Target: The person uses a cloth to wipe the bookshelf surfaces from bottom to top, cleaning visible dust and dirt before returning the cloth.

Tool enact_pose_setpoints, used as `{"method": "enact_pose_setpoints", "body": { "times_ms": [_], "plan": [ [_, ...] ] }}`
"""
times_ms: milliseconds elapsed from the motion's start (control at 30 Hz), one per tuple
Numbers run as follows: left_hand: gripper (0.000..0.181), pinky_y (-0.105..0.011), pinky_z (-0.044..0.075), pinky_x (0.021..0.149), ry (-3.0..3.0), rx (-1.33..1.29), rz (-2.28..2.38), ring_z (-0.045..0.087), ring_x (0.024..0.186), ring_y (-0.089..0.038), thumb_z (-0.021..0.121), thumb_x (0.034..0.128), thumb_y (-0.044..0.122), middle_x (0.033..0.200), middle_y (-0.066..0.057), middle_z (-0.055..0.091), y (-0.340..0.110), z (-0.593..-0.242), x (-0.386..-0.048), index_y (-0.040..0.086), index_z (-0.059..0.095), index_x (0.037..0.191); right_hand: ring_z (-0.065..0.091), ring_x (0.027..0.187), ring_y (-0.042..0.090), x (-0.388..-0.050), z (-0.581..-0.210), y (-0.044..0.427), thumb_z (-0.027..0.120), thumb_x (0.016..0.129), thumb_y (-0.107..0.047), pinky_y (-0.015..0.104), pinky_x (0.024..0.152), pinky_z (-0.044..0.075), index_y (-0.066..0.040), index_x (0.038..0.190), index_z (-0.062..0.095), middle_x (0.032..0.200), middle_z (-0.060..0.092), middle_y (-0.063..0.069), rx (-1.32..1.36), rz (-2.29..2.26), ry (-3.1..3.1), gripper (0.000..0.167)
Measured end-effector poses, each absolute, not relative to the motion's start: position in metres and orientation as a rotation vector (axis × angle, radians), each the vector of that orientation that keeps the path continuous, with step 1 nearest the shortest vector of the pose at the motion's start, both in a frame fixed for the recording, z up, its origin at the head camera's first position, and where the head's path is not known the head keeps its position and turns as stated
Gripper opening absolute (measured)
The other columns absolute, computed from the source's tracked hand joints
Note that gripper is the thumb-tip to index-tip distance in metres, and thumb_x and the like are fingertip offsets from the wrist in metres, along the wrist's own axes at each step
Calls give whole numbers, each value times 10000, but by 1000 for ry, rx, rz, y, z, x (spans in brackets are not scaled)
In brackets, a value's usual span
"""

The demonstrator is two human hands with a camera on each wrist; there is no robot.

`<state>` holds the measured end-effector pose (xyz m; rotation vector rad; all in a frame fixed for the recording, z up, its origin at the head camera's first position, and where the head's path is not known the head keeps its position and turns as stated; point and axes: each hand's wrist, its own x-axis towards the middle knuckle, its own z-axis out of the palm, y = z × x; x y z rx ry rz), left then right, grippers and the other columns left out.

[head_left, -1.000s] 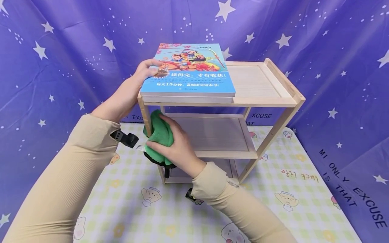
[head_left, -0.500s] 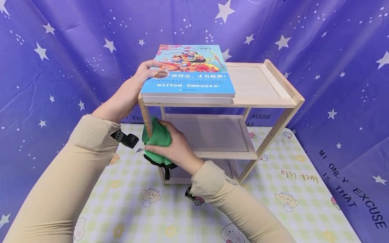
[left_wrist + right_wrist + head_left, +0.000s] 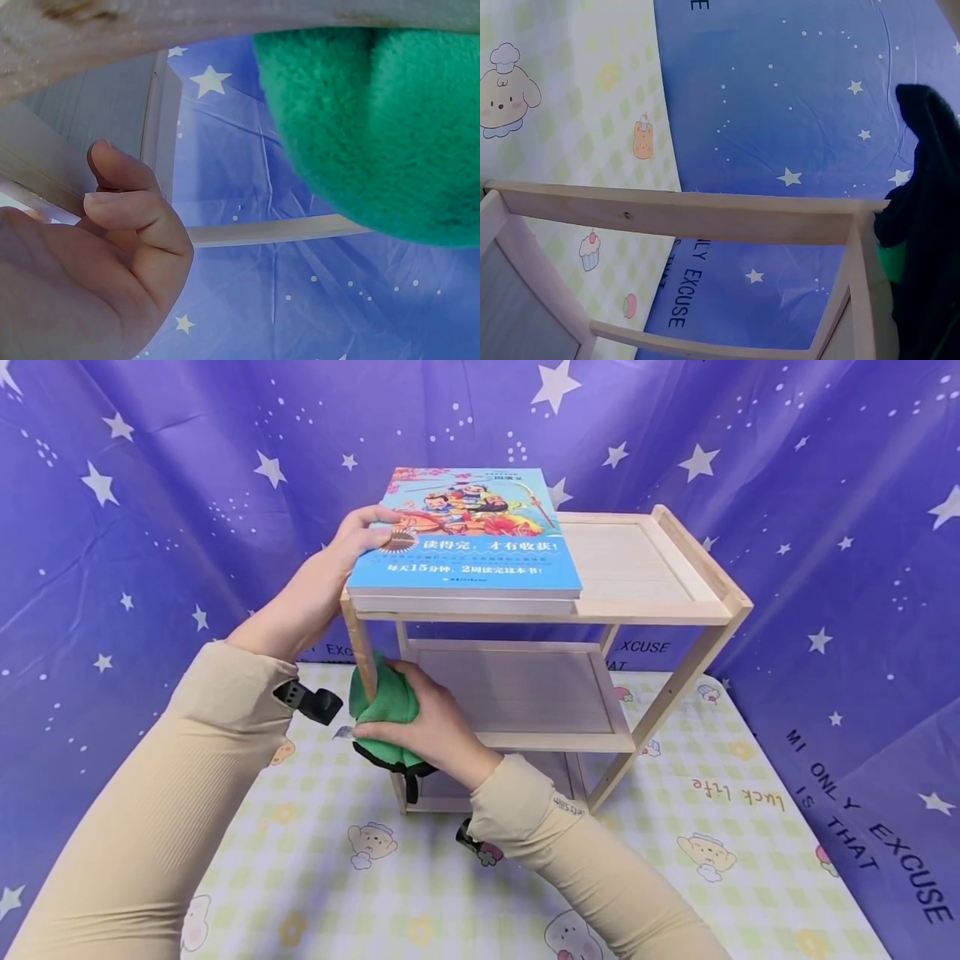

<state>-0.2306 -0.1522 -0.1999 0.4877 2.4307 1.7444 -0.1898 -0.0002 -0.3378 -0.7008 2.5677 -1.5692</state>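
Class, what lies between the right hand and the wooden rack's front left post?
The head view shows the green cloth between the right hand and the post.

a curtained booth, starry drapes (image 3: 195,518) enclosing a cartoon-print tablecloth (image 3: 637,902).

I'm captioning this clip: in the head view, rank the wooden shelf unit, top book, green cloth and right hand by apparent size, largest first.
1. Wooden shelf unit
2. Top book
3. Green cloth and right hand: too alike to rank
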Motion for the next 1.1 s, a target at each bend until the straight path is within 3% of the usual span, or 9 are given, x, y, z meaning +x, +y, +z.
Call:
{"method": "enact_pose_setpoints", "body": {
  "times_ms": [667, 1100],
  "plan": [
    [459, -541, 239, 1156, 2455, 483, 1728, 264, 1436, -273, 374, 1004, 535, 1566, -45, 275, -153, -199, -230, 349, 305, 1417, 621, 961, 131, -193, -334, -2, 838, 775, -383, 269, 801, 509, -205, 1421, 474, 1154, 670, 22, -730, -1468, 2573, 763],
    [443, -539, 249, 1155, 2475, 481, 1705, 275, 1439, -250, 373, 1009, 531, 1543, -33, 362, -153, -198, -229, 350, 317, 1410, 621, 965, 149, -191, -338, -3, 830, 780, -383, 287, 800, 512, -205, 1423, 473, 1171, 668, 34, -687, -1487, 2593, 757]
  ]
}}
